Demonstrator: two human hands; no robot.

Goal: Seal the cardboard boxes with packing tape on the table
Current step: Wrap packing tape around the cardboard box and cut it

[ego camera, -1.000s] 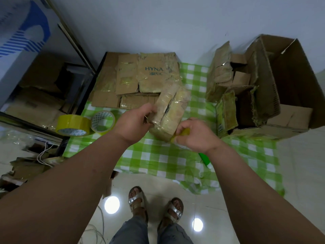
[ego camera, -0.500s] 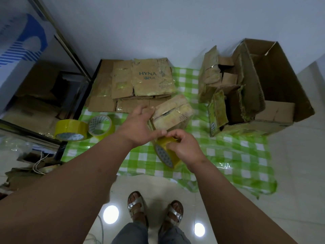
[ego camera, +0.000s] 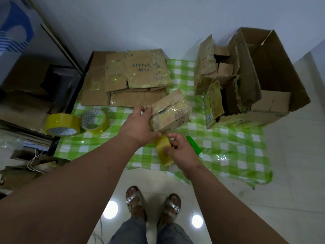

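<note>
A small cardboard box is held by the left hand, fingers curled on its side. A yellow tape roll is pinched by the right hand.

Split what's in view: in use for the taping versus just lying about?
In use: small box held by left hand; tape roll in right hand.
Lying about: two spare tape rolls, green cutter, flattened cardboard, large open box.

An informal packing corner, likely in a home or small shop back room, is suggested. A low table covered by a green checked plastic cloth is set against a plain wall on glossy floor tiles. Flattened cardboard is stacked at centre, and spare tape rolls lie at left.
</note>
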